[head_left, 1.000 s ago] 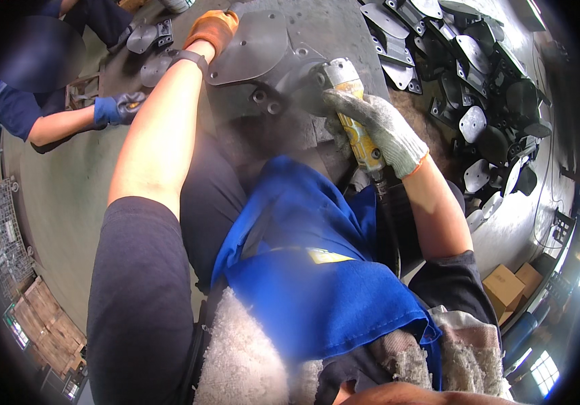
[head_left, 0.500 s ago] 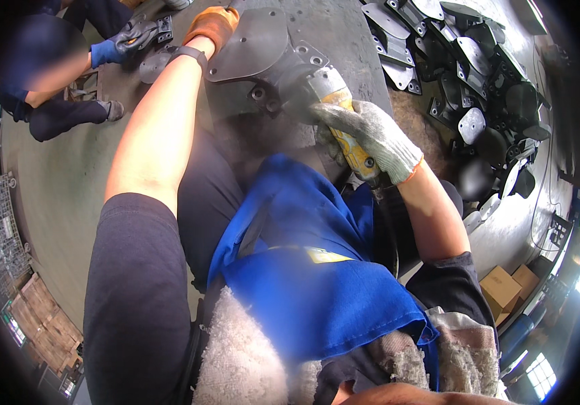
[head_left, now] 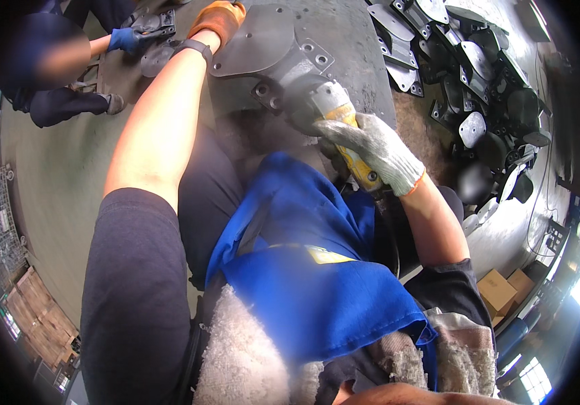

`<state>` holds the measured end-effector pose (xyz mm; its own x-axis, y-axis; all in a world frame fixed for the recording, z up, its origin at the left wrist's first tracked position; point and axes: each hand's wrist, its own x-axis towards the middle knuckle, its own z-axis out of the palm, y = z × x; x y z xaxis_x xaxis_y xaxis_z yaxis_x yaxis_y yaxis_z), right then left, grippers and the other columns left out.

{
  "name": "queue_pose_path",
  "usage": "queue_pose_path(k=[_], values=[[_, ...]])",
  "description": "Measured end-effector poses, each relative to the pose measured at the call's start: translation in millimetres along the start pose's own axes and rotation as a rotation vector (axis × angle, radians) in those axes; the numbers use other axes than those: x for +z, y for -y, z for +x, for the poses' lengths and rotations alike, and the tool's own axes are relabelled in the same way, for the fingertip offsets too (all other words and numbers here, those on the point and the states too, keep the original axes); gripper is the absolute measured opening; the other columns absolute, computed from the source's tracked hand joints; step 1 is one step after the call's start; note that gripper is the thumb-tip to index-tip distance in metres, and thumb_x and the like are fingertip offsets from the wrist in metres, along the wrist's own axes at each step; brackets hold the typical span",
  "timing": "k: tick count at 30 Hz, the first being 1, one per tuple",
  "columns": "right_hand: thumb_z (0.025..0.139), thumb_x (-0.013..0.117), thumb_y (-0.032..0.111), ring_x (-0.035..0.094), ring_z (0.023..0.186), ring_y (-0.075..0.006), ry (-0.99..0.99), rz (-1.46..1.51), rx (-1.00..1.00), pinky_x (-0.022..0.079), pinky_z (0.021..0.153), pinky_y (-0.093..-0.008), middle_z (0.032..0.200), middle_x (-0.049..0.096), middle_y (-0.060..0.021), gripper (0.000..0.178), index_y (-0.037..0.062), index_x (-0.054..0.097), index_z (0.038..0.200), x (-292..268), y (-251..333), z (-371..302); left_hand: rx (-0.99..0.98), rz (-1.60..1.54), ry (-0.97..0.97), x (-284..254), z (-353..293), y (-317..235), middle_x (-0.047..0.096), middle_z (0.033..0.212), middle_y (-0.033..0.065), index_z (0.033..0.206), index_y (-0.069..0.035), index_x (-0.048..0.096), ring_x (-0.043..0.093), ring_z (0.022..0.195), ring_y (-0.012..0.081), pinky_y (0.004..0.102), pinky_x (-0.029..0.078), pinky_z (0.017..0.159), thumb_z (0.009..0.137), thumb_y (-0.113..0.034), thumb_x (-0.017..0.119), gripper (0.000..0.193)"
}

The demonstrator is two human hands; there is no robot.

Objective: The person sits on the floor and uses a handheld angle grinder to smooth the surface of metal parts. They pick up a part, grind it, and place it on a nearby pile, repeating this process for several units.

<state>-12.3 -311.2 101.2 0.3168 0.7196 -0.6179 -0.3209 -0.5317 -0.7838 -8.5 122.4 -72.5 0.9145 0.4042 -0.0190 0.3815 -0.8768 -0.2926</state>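
R hand [head_left: 379, 154] clenched rd grinder [head_left: 359, 167]; disc [head_left: 299, 102] ahead might kick if snagged. L hand [head_left: 220, 20] by plate [head_left: 257, 40], grip unclear.

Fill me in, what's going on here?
The person's pale-gloved right hand grips a yellow grinder close over a dark metal part; whether tool and part touch is unclear. The orange-gloved left hand is at that part's upper left edge. Similar parts lie heaped at right. At upper left, a co-worker's gloved hand reaches another part.
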Motion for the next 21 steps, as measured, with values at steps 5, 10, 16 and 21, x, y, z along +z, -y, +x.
queue_pose_path(k=[5, 10, 16, 21], values=[[0.093, 0.077, 0.041, 0.065, 0.059, -0.0118, 0.025, -0.133, 0.013, 0.051, 0.05, -0.0247, 0.076, 0.068, -0.0047, 0.04, 0.0021, 0.069, 0.1, 2, -11, 8, 0.168, 0.196, 0.077, -31, -12, 2, 0.073, 0.118, 0.0181, 0.122, -0.01, 0.07, 0.072, 0.11, 0.0326, 0.0414, 0.059, 0.092, 0.095, -0.018, 0.056, 0.032], [0.093, 0.078, 0.042, 0.064, 0.057, -0.012, 0.029, -0.158, -0.021, 0.05, 0.05, -0.0251, 0.073, 0.067, -0.0049, 0.041, 0.0016, 0.068, 0.096, 4, -9, 10, 0.221, 0.269, 0.071, -67, -34, -20, 0.078, 0.104, 0.0115, 0.102, -0.014, 0.079, 0.074, 0.102, 0.025, 0.0393, 0.058, 0.089, 0.086, -0.028, 0.062, 0.027], [0.093, 0.077, 0.041, 0.062, 0.054, -0.0122, 0.004, -0.204, 0.003, 0.05, 0.048, -0.0256, 0.072, 0.067, -0.005, 0.041, 0.0012, 0.068, 0.094, 4, -8, 8, 0.234, 0.243, 0.084, -56, -29, -17, 0.078, 0.105, 0.0085, 0.101, -0.013, 0.079, 0.075, 0.101, 0.0239, 0.0384, 0.059, 0.088, 0.087, -0.025, 0.061, 0.026], [0.093, 0.077, 0.041, 0.063, 0.055, -0.0121, 0.003, -0.234, 0.053, 0.05, 0.049, -0.0257, 0.073, 0.067, -0.0046, 0.04, 0.0018, 0.068, 0.092, 3, -4, 5, 0.136, 0.041, 0.016, -19, -12, -2, 0.077, 0.106, 0.0134, 0.104, -0.01, 0.078, 0.074, 0.103, 0.0278, 0.0419, 0.059, 0.088, 0.088, -0.024, 0.06, 0.028]])
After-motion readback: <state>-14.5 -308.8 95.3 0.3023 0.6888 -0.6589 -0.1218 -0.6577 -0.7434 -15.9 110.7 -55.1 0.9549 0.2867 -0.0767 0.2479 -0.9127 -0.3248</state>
